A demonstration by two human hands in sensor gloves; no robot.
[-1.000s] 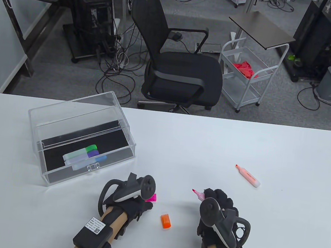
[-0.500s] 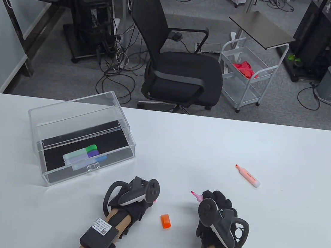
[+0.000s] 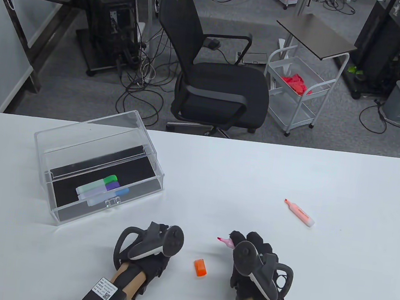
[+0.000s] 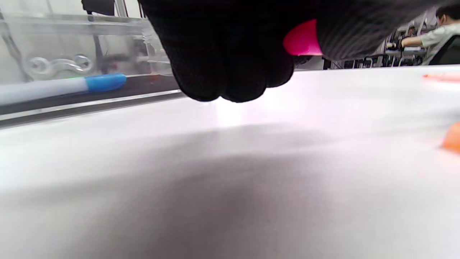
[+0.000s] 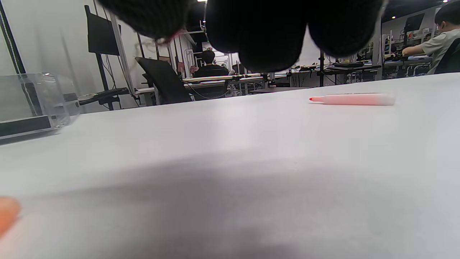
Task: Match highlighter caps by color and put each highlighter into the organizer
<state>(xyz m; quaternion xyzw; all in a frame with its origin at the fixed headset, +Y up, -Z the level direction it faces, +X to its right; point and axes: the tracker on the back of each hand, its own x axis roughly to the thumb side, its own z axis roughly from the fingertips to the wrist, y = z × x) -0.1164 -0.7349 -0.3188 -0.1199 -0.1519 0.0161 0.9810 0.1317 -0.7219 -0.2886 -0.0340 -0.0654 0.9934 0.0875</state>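
Observation:
My left hand (image 3: pixel 158 252) sits near the table's front edge, its fingers curled round a pink cap (image 4: pixel 302 39), which shows only in the left wrist view. My right hand (image 3: pixel 249 251) grips an uncapped pink highlighter (image 3: pixel 225 241) whose tip points left toward the left hand. An orange cap (image 3: pixel 200 267) lies on the table between the two hands. An uncapped orange highlighter (image 3: pixel 299 213) lies to the right. The clear organizer (image 3: pixel 97 166) at the left holds green, purple and blue capped highlighters (image 3: pixel 102 189).
The white table (image 3: pixel 240 177) stretches past the hands. A black office chair (image 3: pixel 217 72) and a white cart (image 3: pixel 298 92) stand beyond its far edge. In the wrist views, people sit at desks in the background.
Both hands have drawn back toward the front edge and slightly left. The pink cap, seen beside the left hand a second ago, is now hidden under it in the table view.

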